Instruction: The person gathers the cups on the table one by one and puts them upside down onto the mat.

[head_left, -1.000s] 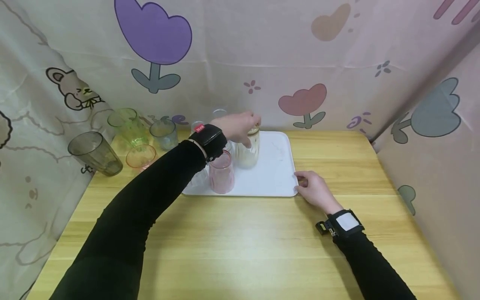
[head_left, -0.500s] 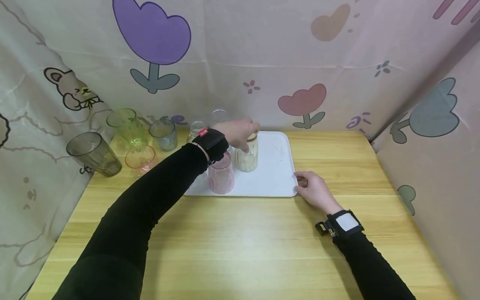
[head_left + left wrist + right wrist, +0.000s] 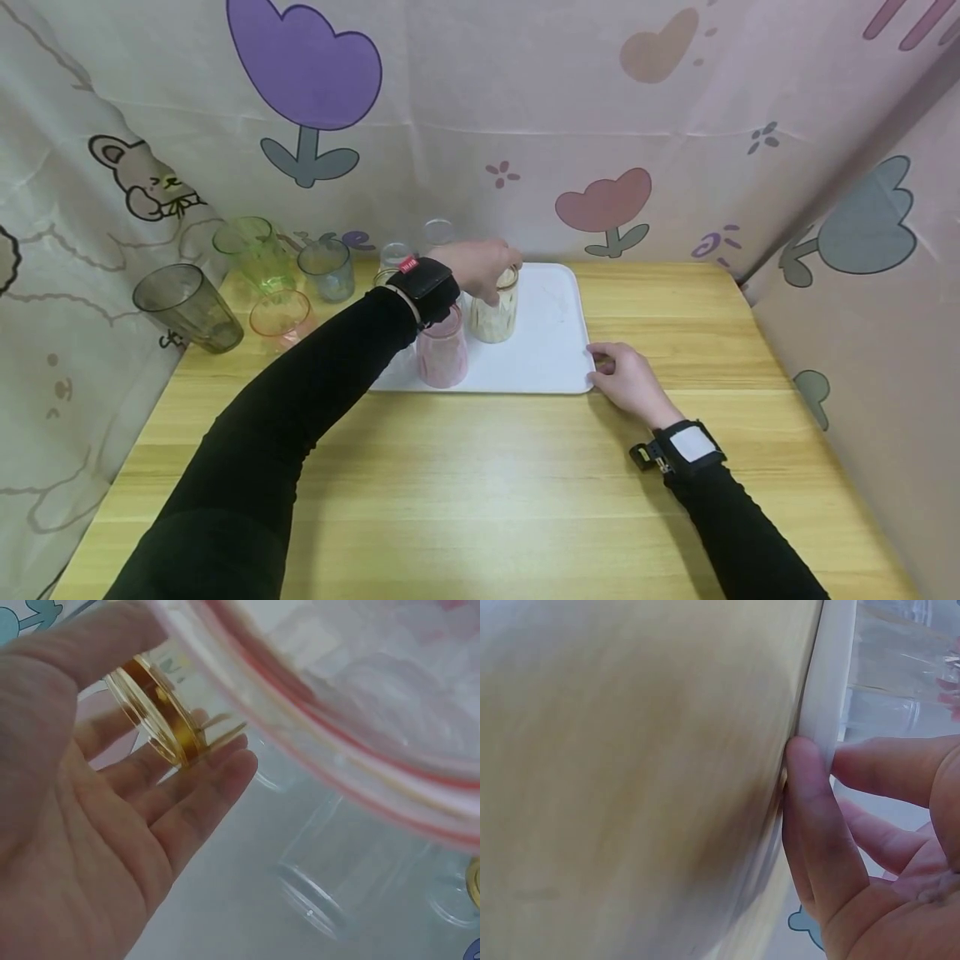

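Two hands: one at a glass, one at the tray's edge.
Left arm: reaches forward and rightward in a black sleeve point(image 3: 300, 417), wrist above and just beyond the pink glass point(image 3: 442, 360).
Left hand point(image 3: 476, 267): over the gold-rimmed glass point(image 3: 493, 322), thumb on the near side, gently bent fingers round the far side, pinching its rim; in the left wrist view, the thumb's tip is hidden.
Gold-rimmed glass: stands on the white tray point(image 3: 551, 358), right of the pink glass.
Right arm: enters from the lower right, forearm angled forward and left.
Right hand point(image 3: 632, 379): pinches the tray's right edge near its front corner, thumb on the inner side, fingertips against the outer wall.
Left of tray: dark glass point(image 3: 187, 308), green glass point(image 3: 258, 254), blue glass point(image 3: 328, 271) and orange glass point(image 3: 281, 312), the last partly behind the left sleeve.
Wrists: a black band point(image 3: 423, 290) on the left, another point(image 3: 690, 446) on the right.
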A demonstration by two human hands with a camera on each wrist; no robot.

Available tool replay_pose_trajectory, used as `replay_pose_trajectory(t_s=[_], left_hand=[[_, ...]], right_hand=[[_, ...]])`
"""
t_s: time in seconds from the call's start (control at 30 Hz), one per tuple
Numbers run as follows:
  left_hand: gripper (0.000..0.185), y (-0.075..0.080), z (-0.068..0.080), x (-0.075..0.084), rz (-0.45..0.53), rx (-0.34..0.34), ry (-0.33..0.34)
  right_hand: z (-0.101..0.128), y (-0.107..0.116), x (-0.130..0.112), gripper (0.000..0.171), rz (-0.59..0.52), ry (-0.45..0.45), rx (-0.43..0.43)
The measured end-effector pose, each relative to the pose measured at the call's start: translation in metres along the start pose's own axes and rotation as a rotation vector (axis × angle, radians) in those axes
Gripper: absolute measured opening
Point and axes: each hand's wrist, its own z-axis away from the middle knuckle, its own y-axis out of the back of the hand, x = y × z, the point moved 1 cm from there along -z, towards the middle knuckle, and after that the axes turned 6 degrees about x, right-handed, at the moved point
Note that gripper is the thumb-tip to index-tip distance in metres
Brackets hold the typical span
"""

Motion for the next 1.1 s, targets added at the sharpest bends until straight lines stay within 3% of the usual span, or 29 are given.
replay_pose_trajectory(t_s=[0.37,0.6,0.8,1.1], left_hand=[[0.066,-0.002,0.006,-0.001,-0.039,-0.006,0.048],[0.072,0.011,0.018,0.0,0.004,0.039,0.04],[0.077,0.027,0.039,-0.007,0.069,0.156,0.058],[0.074,0.04,0.098,-0.033,0.245,0.471,0.049]], right_hand=[[0.004,-0.003,-0.005,0.051,-0.021,0.014,-0.021],[0.001,0.006,-0.009,0.056,-0.057,0.037,-0.035],[0.0,0.009,-0.018,0.052,-0.088,0.083,0.045],[-0.004,0.002,-0.034,0.047,-0.102,0.124,0.081]])
